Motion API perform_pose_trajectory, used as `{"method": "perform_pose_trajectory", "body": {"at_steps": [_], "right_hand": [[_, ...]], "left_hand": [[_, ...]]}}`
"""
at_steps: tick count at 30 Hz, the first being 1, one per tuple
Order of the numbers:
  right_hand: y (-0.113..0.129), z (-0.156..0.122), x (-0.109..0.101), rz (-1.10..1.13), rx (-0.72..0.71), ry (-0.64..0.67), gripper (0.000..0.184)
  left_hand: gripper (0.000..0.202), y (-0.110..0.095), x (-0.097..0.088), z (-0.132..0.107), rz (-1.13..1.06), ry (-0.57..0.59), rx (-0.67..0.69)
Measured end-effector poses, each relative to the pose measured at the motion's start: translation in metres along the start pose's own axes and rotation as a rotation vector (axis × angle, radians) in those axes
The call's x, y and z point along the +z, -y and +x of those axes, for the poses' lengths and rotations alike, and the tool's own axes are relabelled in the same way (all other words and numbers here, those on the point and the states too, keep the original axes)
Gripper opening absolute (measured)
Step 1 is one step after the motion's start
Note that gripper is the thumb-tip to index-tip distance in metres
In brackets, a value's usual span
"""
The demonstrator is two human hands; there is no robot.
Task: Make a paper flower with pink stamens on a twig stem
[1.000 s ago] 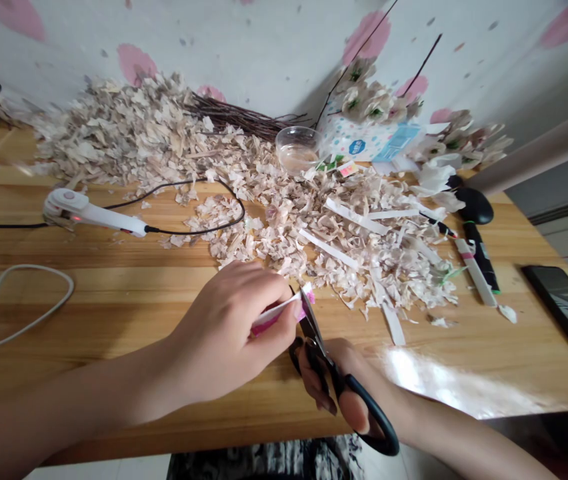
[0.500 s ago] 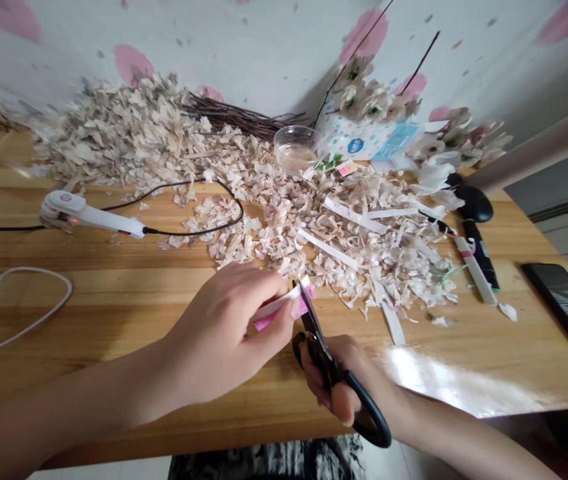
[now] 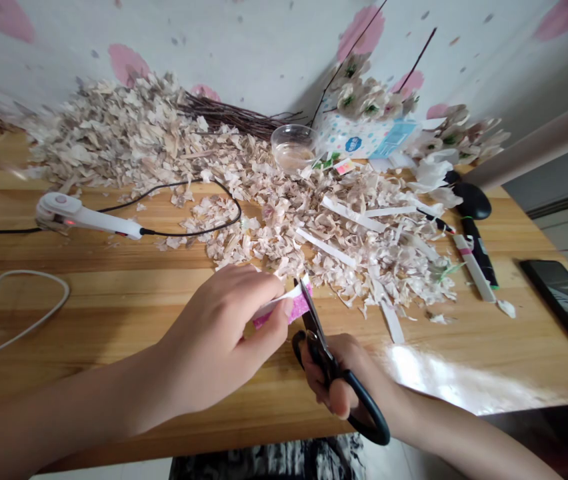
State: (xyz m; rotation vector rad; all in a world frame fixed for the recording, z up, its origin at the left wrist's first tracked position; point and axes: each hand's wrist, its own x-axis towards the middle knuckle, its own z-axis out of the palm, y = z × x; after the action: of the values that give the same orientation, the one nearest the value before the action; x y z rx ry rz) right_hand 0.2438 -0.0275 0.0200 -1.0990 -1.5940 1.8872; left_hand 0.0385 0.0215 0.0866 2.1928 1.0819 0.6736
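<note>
Head view: left hand (image 3: 231, 327) pinches closed on pink-and-white strip (image 3: 298, 307) at its two o'clock, long axis likewise; right hand (image 3: 359, 367) curls through scissors (image 3: 329, 364), blades (image 3: 313, 313) pointing eleven o'clock across strip's free end.

On the table (image 3: 129, 307), from the scissors (image 3: 318, 340): corded tool (image 3: 97, 220) at ten o'clock, box (image 3: 354, 143) at twelve, phone (image 3: 564, 303) near three. Twig bundle (image 3: 234, 118) at eleven, behind petal scraps (image 3: 244, 163).
</note>
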Motion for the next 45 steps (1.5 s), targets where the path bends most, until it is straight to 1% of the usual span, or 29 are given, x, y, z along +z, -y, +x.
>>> {"method": "perform_pose_trajectory", "body": {"at_steps": [5,10,14,19,22,28,31,36,40,45], "right_hand": [[0.002,0.001,-0.001,-0.001,-0.014,0.031,0.070],[0.007,0.001,-0.001,-0.093,-0.022,0.137,0.078],[0.006,0.000,-0.001,-0.140,-0.029,0.181,0.081],[0.001,-0.002,-0.002,-0.097,-0.065,0.170,0.077],[-0.005,-0.003,-0.002,-0.088,-0.063,0.179,0.074],[-0.019,0.000,0.000,-0.031,-0.048,0.196,0.069],[-0.021,0.000,0.000,-0.034,-0.044,0.192,0.069],[-0.016,-0.001,-0.002,-0.010,-0.101,0.185,0.074],[-0.007,-0.001,-0.002,0.005,-0.083,0.186,0.073],[0.007,-0.001,-0.004,-0.065,-0.063,0.189,0.075]], "left_hand": [[0.027,0.000,-0.001,0.001,-0.003,0.024,-0.008],[0.029,-0.002,-0.001,0.000,-0.012,0.035,-0.002],[0.031,-0.004,-0.002,-0.002,-0.021,0.032,0.004],[0.029,-0.004,-0.004,-0.002,-0.010,-0.005,0.018],[0.029,-0.004,-0.005,-0.001,-0.005,-0.030,0.012],[0.029,-0.002,-0.004,0.000,0.012,-0.017,0.011],[0.028,-0.002,-0.005,0.000,0.008,0.004,0.015],[0.028,-0.003,-0.006,0.001,-0.030,0.059,-0.004],[0.028,-0.003,-0.006,0.001,-0.022,0.039,0.002],[0.026,-0.003,-0.006,0.001,0.010,0.008,0.046]]}}
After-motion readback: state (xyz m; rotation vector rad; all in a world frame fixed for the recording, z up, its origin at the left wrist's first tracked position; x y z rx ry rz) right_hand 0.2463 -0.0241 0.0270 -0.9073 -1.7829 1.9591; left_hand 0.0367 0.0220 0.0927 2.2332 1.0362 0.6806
